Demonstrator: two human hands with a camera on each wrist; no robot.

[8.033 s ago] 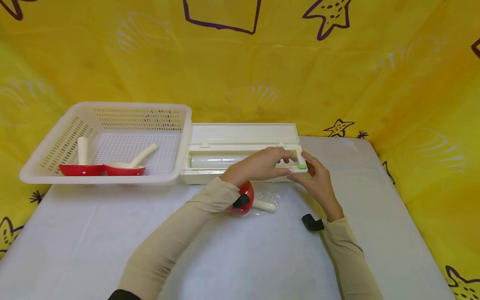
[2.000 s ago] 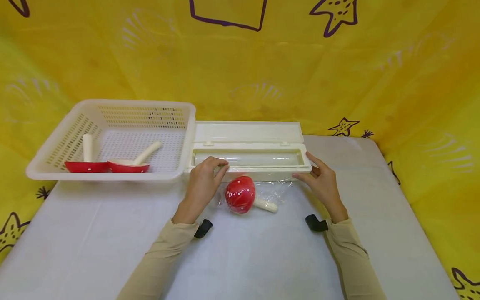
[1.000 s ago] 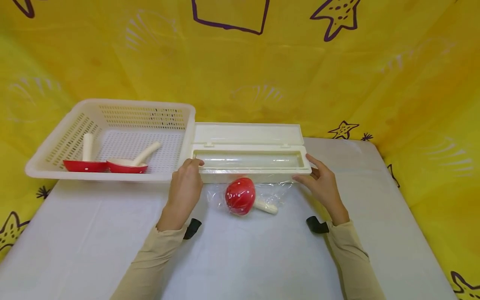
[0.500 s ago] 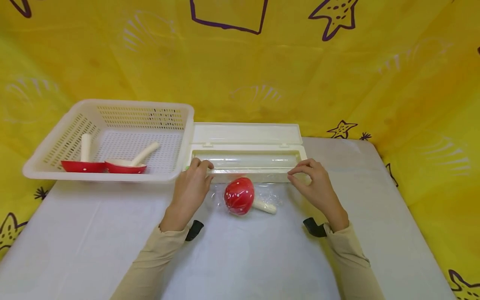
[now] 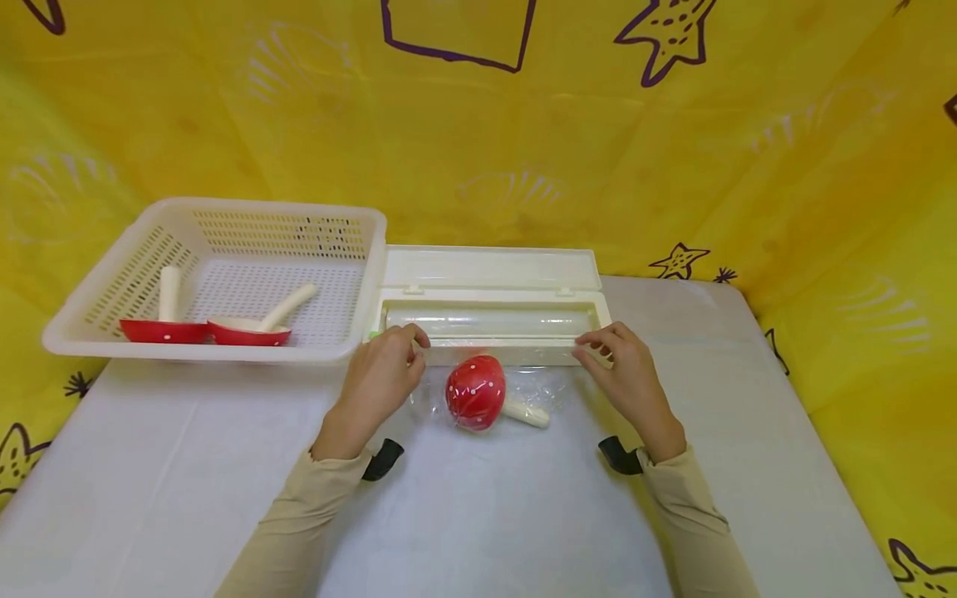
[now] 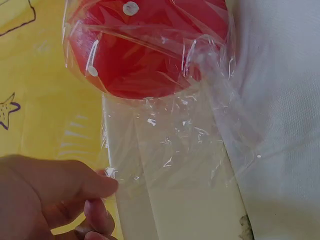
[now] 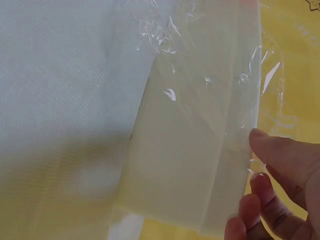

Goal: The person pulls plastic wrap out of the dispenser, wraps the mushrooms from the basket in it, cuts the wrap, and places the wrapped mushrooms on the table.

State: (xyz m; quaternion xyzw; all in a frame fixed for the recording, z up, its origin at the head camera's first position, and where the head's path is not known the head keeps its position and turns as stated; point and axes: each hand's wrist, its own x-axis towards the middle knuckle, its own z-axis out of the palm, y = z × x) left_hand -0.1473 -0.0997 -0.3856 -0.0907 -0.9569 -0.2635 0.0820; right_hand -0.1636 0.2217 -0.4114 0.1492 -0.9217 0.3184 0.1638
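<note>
Film [image 6: 172,142]: clear sheet, runs from dotted red ladle [image 5: 476,393] on table [image 5: 478,515] to front edge of white box [image 5: 493,353], between hands.
Left hand [image 5: 379,374]: thumb and fingertip pinch film's edge.
Right hand [image 5: 630,384]: fingers part-curled at film's other side; cannot tell whether they grip.

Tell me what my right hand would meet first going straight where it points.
Probably the long white plastic box, at its front edge near the right end; your right hand sits close, so any gap is unclear.

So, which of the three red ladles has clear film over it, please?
The ladle in front of the white box; the other two, in the basket, show none.
</note>
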